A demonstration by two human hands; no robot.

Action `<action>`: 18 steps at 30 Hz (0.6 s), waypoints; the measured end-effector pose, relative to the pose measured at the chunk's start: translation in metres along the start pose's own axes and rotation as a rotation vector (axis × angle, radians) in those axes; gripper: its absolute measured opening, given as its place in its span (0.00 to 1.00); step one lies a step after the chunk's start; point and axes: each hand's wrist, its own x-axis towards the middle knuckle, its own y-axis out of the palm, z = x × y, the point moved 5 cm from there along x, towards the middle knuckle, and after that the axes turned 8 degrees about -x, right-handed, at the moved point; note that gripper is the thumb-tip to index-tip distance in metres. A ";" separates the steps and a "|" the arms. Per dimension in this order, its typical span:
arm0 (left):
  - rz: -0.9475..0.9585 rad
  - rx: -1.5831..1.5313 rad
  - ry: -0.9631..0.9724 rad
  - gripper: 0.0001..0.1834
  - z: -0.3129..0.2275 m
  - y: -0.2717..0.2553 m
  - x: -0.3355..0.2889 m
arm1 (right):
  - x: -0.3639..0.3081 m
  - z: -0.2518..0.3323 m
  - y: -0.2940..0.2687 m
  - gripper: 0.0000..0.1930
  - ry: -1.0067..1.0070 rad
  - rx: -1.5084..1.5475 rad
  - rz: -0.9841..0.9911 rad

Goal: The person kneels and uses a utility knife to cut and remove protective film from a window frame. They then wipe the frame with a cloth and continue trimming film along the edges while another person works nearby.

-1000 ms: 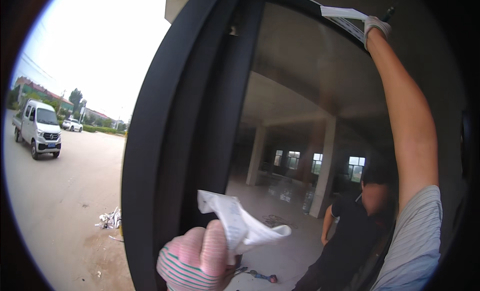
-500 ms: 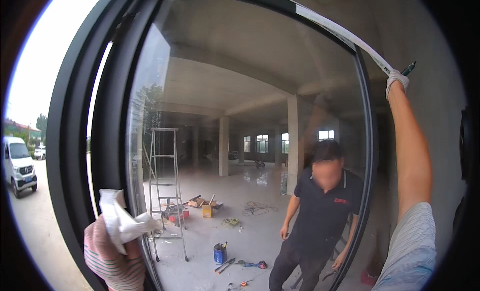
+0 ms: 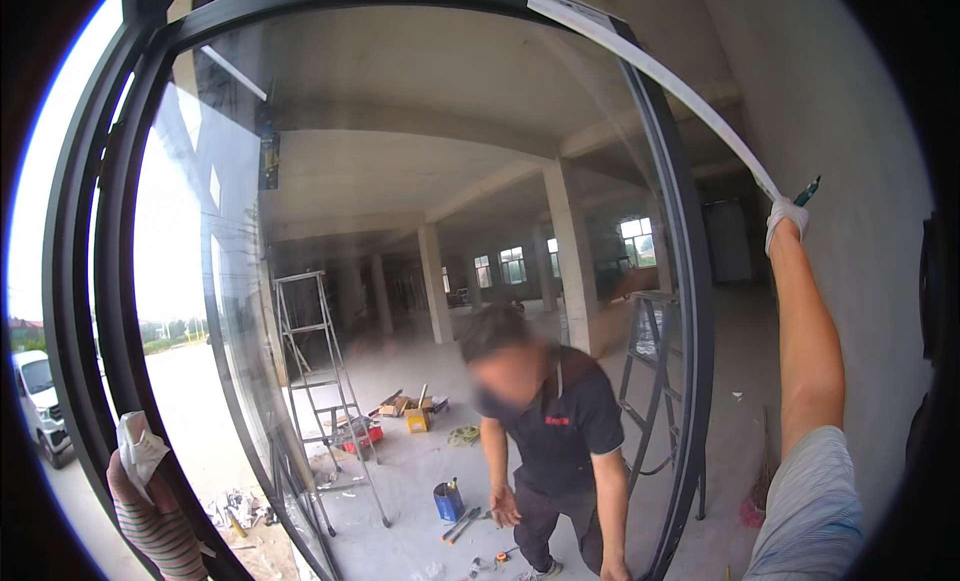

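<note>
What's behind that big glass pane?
Behind the glass pane: a person in a dark shirt, a stepladder, a blue bucket. The person's body hides the floor behind them.

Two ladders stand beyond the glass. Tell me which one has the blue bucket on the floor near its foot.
The pale stepladder left of the person in the dark shirt: the blue bucket sits by its right foot. The other ladder stands at the frame's right edge.

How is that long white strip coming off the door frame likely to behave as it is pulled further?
The white strip looks thin and flexible: it bows in a long arc from the frame's top to the right hand. It probably weighs little, since the gloved hand alone holds it taut. Released, it would likely go limp.
</note>
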 end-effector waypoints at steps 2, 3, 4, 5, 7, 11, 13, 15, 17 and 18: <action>0.013 -0.035 -0.024 0.22 0.005 0.003 -0.001 | 0.011 -0.037 -0.012 0.14 0.042 0.018 0.022; 0.016 -0.046 -0.040 0.22 0.008 0.000 0.000 | 0.007 -0.055 -0.013 0.14 0.076 0.027 0.040; 0.016 -0.093 -0.067 0.22 0.014 0.006 -0.003 | 0.031 -0.069 -0.025 0.14 0.072 0.055 0.017; 0.016 -0.140 -0.094 0.22 0.020 0.014 -0.005 | 0.053 -0.083 -0.035 0.13 0.069 0.083 -0.006; 0.001 -0.442 -0.161 0.21 0.036 0.013 -0.009 | 0.049 -0.124 -0.042 0.12 0.154 0.065 0.016; -0.020 -0.799 -0.312 0.25 0.047 0.019 -0.012 | 0.050 -0.194 -0.080 0.08 0.295 -0.147 -0.006; -0.009 -0.769 -0.295 0.26 0.044 0.014 -0.010 | 0.038 -0.225 -0.090 0.09 0.339 -0.211 0.014; 0.026 -0.668 -0.210 0.25 0.041 0.017 -0.009 | 0.038 -0.244 -0.113 0.10 0.369 -0.248 0.011; 0.015 -0.641 -0.214 0.24 0.044 0.016 -0.010 | 0.033 -0.260 -0.127 0.11 0.395 -0.273 0.028; -0.014 -0.586 -0.199 0.23 0.040 0.013 -0.009 | 0.030 -0.267 -0.129 0.11 0.403 -0.284 0.040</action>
